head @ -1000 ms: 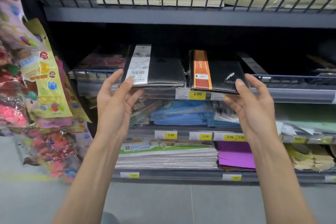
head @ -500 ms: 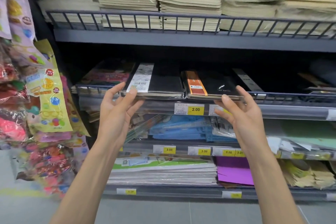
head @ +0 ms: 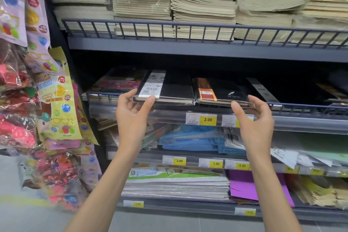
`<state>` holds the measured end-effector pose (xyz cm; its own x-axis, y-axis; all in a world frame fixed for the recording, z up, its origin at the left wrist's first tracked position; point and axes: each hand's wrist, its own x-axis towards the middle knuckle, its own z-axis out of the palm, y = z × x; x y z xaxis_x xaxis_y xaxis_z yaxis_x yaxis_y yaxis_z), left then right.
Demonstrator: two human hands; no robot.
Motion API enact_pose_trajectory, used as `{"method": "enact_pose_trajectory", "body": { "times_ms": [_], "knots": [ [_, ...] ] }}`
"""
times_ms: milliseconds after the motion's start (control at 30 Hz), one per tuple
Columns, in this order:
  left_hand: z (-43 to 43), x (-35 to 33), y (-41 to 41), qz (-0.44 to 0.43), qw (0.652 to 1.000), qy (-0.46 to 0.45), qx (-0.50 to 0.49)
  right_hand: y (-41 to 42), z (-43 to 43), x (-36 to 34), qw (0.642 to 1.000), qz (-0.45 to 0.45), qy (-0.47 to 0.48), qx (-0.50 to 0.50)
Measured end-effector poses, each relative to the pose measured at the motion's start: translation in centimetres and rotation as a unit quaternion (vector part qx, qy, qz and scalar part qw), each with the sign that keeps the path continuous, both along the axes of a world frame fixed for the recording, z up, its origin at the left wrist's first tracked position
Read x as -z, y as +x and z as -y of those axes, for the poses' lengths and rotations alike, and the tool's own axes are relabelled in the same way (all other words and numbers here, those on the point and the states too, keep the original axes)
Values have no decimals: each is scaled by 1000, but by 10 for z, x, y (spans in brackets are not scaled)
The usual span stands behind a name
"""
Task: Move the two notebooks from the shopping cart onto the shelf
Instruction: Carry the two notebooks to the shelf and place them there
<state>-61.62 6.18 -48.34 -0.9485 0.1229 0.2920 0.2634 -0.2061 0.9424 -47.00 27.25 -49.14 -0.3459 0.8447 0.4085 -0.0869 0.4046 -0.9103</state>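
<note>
Middle shelf (head: 301,124), behind its low wire rail (head: 305,106): we find two black notebooks lying flat, side by side and touching. Their near edges sit at the rail and project slightly over it.

The white-banded notebook (head: 175,88) is on the left. The left hand (head: 131,118) grips its near left corner, thumb against the front edge, fingers round the side. The orange-banded notebook (head: 224,90) is on the right. The right hand (head: 254,120) grips its near right corner likewise.

Neighbours: a colourful booklet (head: 116,83) just left of the pair, a dark banded book (head: 261,90) just right. Dark open room runs above both notebooks, up to the underside of the upper shelf (head: 188,49).

The upper shelf carries wrapped stacks of beige exercise books (head: 203,5) behind a taller rail. Blue packets (head: 188,139) fill the tier below the notebooks, and purple paper (head: 243,186) lies on the lowest.

Count: two notebooks, two hands, four tiers. One price tag (head: 207,119) under the pair reads 2.00.
</note>
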Motion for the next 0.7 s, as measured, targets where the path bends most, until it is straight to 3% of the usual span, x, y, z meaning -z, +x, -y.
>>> {"method": "enact_pose_trajectory", "body": {
  "times_ms": [400,700],
  "knots": [
    [-13,7,-18,-59,988,-116,-84,-16,-12,4,997,45,37,41],
    [-22,8,-38,-64,984,-138,-97,-33,-20,0,996,65,37,46]
  ]
}}
